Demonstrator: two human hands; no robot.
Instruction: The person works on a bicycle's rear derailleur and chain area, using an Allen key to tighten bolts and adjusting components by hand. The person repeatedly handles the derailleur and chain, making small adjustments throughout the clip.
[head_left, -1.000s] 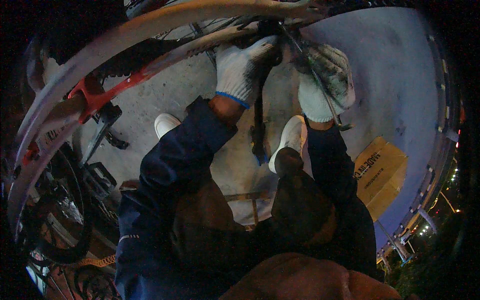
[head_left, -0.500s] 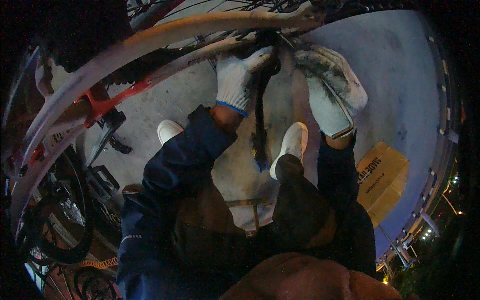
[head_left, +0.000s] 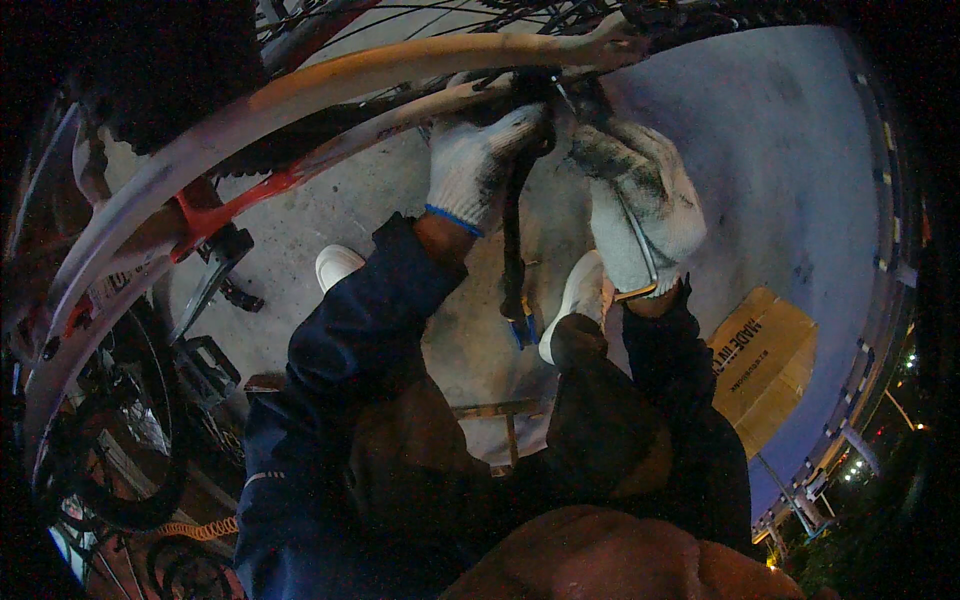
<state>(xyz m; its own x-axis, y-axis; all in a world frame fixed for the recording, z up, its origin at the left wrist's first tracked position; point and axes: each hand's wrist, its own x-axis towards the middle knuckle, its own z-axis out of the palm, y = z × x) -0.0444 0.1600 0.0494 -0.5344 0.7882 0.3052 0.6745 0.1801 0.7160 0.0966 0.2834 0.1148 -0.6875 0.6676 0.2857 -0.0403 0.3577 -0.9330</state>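
- Head view, hands: the left hand (head_left: pixel 478 165), in a white work glove with a blue cuff, is closed around the top of a dark strap-like part (head_left: pixel 513 240) that hangs down from the bicycle frame (head_left: pixel 330 85). The grip is pressed together on that part.
- Head view, right side: the right hand (head_left: pixel 640 205), in a soiled white glove, is wrapped around a thin curved metal tool (head_left: pixel 640 255) whose lower end shows at the wrist. This grip is also pressed together, on the tool.
- Head view, change: compared with a second ago, the right hand is seen lower and further to the right, and its wrist is turned outward; the left hand is held at nearly the same spot under the pale frame tube. It is judged that the tool is being levered or pulled while the dark part is steadied.
- Head view, surroundings: white shoes (head_left: pixel 580 300) are planted on the concrete floor (head_left: pixel 780 170), a red frame section (head_left: pixel 215 215) with a pedal (head_left: pixel 205 370) lies to the left, and a cardboard box (head_left: pixel 765 365) rests to the right.
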